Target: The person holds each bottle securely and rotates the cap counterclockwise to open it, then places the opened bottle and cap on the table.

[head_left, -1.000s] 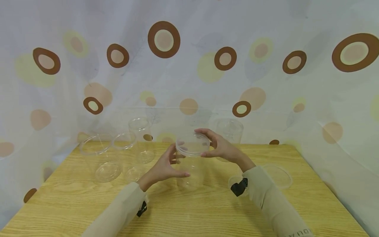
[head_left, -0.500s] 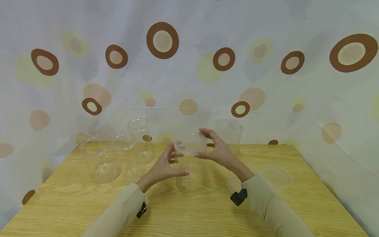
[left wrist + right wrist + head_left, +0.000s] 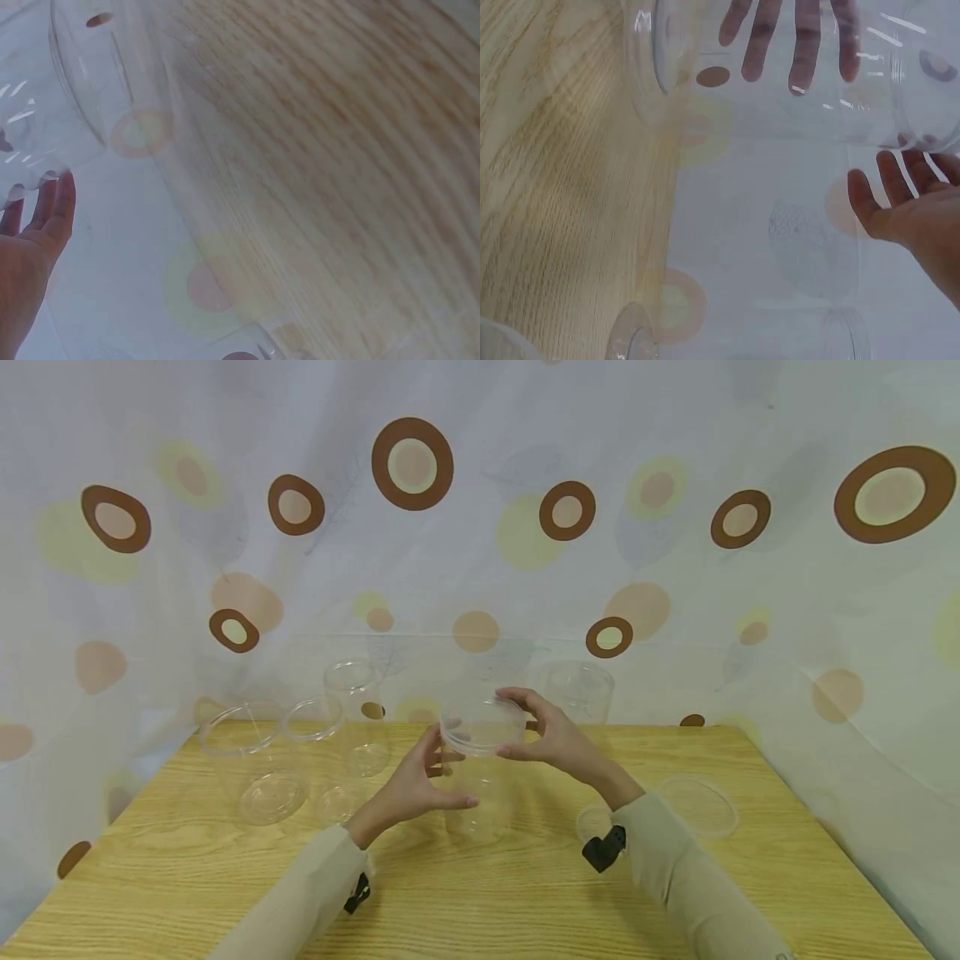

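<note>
At the centre of the head view stands a clear plastic jar (image 3: 480, 810) with a round clear lid (image 3: 483, 735) on its mouth. My left hand (image 3: 408, 789) holds the jar's body from the left, thumb in front and fingers behind. From the right my right hand (image 3: 562, 743) grips the lid's edge, its thumb near the front and index finger at the far side. In the left wrist view the jar (image 3: 45, 97) has fingertips against its wall. Through the jar (image 3: 780, 112) in the right wrist view, the left fingers show behind the plastic.
Several clear open jars stand at the left, among them a wide jar (image 3: 273, 797) and a taller jar (image 3: 352, 675). Another clear jar (image 3: 581, 685) is at the back right. A large flat lid (image 3: 701, 806) and a smaller lid (image 3: 592, 818) lie on the wooden table (image 3: 480, 910).
My right hand shifts slightly around the lid's edge, and its wrist swings a little outward and back. The left hand and the jar stay almost in place.
</note>
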`<state>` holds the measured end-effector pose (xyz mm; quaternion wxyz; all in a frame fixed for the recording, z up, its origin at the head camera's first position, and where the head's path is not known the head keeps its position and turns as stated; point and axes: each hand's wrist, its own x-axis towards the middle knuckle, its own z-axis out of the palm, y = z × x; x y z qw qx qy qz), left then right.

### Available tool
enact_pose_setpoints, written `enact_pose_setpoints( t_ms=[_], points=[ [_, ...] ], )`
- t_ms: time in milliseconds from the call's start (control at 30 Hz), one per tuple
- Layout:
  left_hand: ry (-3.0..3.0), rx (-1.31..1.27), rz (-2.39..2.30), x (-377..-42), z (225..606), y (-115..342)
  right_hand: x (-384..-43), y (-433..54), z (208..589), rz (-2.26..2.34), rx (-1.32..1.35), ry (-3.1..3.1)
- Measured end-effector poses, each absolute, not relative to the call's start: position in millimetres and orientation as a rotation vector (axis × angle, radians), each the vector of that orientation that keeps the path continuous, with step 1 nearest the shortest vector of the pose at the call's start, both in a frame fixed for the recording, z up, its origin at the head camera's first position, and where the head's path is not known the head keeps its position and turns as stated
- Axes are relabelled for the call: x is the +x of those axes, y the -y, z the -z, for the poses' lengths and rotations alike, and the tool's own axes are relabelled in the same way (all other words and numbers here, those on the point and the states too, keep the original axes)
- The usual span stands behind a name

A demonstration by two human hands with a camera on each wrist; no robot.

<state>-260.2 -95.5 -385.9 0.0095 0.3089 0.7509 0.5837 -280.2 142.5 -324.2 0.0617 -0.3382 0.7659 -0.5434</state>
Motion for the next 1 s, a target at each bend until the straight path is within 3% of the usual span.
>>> enact_pose_setpoints(
  t_ms=[300, 1000],
  points=[
    [-2.337, 0.990, -1.788, -265.7, 391.8, 97.5, -292.1, -152.0, 327.1, 1.629, -1.083, -2.035],
    [-2.405, 0.935, -1.844, -267.9, 394.0, 95.9, -266.9, -128.2, 326.2, 1.669, -0.837, -2.541]
  ],
)
